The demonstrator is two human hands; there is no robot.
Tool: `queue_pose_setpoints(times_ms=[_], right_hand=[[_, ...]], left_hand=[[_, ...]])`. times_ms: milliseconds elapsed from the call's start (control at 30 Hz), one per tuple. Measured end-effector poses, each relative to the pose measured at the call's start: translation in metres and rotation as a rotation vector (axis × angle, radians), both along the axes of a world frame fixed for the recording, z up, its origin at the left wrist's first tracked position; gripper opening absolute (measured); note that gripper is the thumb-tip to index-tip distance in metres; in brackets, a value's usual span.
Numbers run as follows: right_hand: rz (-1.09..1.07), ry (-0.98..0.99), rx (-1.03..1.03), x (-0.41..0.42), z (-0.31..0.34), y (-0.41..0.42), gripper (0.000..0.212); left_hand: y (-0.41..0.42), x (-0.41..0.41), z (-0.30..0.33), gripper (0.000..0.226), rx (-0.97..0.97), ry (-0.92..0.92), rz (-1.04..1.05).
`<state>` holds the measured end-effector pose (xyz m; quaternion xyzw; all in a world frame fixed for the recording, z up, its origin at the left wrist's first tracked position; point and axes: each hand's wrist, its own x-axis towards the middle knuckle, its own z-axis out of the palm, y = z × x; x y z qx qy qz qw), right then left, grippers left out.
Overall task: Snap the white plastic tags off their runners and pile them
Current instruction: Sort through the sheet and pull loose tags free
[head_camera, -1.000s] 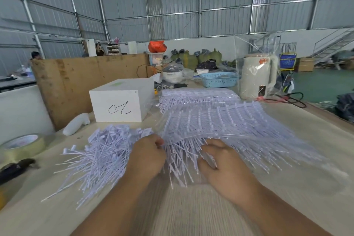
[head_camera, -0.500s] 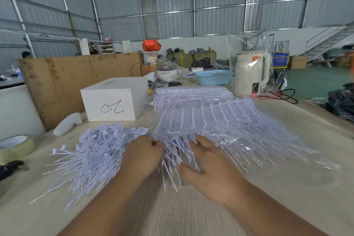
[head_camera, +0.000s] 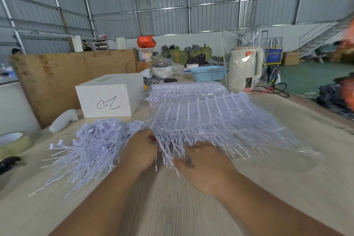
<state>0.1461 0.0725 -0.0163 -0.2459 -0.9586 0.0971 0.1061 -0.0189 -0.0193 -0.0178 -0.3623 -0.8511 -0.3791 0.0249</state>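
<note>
A broad sheet of white plastic tags still joined to their ribbed runners (head_camera: pixel 206 119) lies fanned across the pale wooden desk (head_camera: pixel 287 178), just right of the white cardboard box with a black scribble (head_camera: pixel 107 99). The left hand (head_camera: pixel 140 151) curls its fingers round the sheet's near left corner, gripping a cluster of tag stems. The right hand (head_camera: pixel 206 166) rests on the sheet's front fringe with fingers bent among the stems; whether it pinches any, I cannot tell. In front of the box, touching the left hand's outer side, spreads a loose pile of detached white tags (head_camera: pixel 90 149). Behind the sheet, right of the box, sits a second stack of white tag runners (head_camera: pixel 183 90). Left of the box lie a white moulded handle (head_camera: pixel 64 119) and a roll of clear tape (head_camera: pixel 13 142).
</note>
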Motion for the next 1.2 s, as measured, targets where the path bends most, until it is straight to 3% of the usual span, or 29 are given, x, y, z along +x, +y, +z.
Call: queue_pose_setpoints(times_ms=[100,200,333,467,567,733,800,867,967,1033,1200], right_hand=[[-0.028,0.005,0.068,0.001,0.001,-0.002,0.053],[-0.04,0.003,0.072,0.001,0.004,-0.001,0.046],[-0.055,0.046,0.079,0.002,0.006,0.0,0.039],[-0.071,0.107,0.138,0.002,0.008,0.0,0.035],[-0.099,0.174,0.149,0.001,0.007,-0.001,0.043],[-0.148,0.231,0.169,-0.002,0.002,-0.003,0.073],[-0.146,0.224,0.178,-0.002,0.002,-0.002,0.069],[-0.123,0.225,0.17,0.0,0.002,0.0,0.049],[-0.097,0.216,0.144,0.003,0.003,0.0,0.038],[-0.102,0.199,0.144,0.004,0.003,-0.001,0.041],[-0.083,0.176,0.154,0.003,0.001,-0.005,0.056]], left_hand=[[0.003,0.0,-0.002,0.01,-0.009,0.057,0.0],[0.005,-0.002,-0.006,0.017,-0.12,0.08,0.013],[0.006,-0.001,-0.007,0.026,-0.134,-0.018,-0.058],[0.003,0.0,-0.005,0.018,-0.052,-0.1,-0.119],[0.0,0.0,-0.003,0.016,0.054,-0.165,-0.143],[0.003,0.004,-0.003,0.007,0.204,-0.203,-0.152],[0.006,0.004,-0.001,0.012,0.32,-0.332,-0.114],[0.01,0.004,0.0,0.019,0.441,-0.521,-0.051],[0.014,0.001,0.002,0.027,0.489,-0.706,0.005],[0.012,0.0,0.001,0.028,0.408,-0.629,-0.001],[0.006,0.004,0.002,0.013,0.205,-0.186,0.038]])
